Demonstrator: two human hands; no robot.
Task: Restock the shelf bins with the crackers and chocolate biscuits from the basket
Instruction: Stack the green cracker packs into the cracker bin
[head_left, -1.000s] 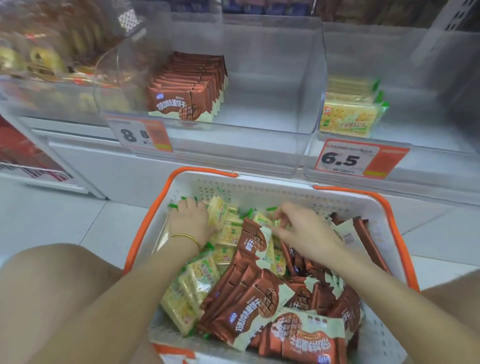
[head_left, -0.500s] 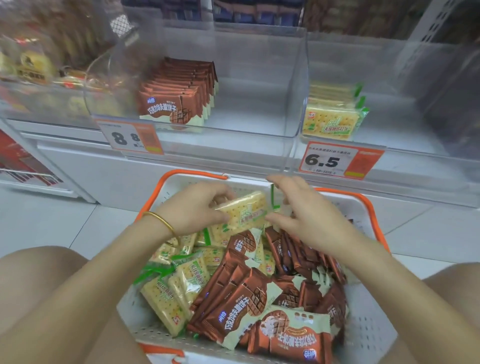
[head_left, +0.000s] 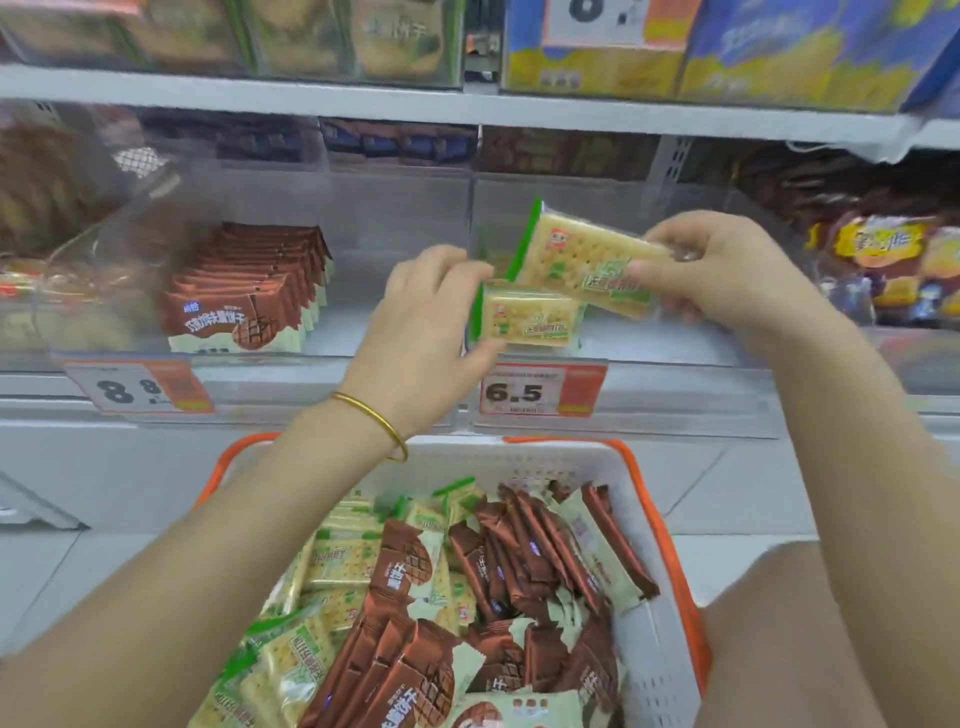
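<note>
A cracker pack (head_left: 587, 265) is held up in the right hand (head_left: 727, 275). It is pinched at its right end between the thumb and the curled fingers. The pack is flat and pale yellow, with little dots on the crackers, a green strip at its left end and a green label. It is tilted, with the green end higher. It is seen just above a small stack of crackers (head_left: 530, 319) that lies in the clear cracker bin (head_left: 675, 343). The left hand (head_left: 421, 332) is raised at the left edge of that stack, with its fingers curled. Whether anything is gripped by it cannot be told. Lots of bare floor can be seen in the bin to the right of the stack. More room is seen beside the row of chocolate biscuits (head_left: 244, 296) in the next bin. Below, the white basket (head_left: 660, 649) with an orange rim is packed with both kinds of packs.
</note>
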